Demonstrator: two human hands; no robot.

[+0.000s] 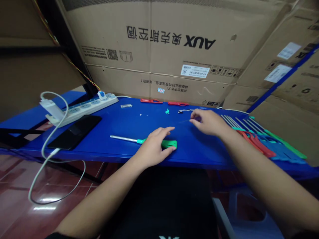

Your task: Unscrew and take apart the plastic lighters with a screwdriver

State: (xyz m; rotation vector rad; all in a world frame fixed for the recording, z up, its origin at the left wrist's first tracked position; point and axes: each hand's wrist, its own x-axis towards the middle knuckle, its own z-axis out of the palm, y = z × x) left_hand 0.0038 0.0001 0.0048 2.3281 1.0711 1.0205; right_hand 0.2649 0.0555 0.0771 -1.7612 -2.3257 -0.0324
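A long-nosed gas lighter [169,144] with a green handle and a metal tube lies on the blue table, the tube pointing left. My left hand [155,146] is closed over its handle, thumb on the near side and fingers across the far side. To the right, my right hand [204,121] pinches one end of a thin, faint strip [183,121] just above the table; its kind is too blurred to make out. Beyond my hands are a small green plastic piece [167,112], a small black part with thin metal [180,112] and two red plastic lighter shells [151,101].
Several lighters [259,141] in red, blue and green lie in a row at the right. On the left are a black phone [74,132] on a white cable and a power strip [84,107]. A clear small piece [126,106] lies farther back. Cardboard boxes [159,59] wall the back.
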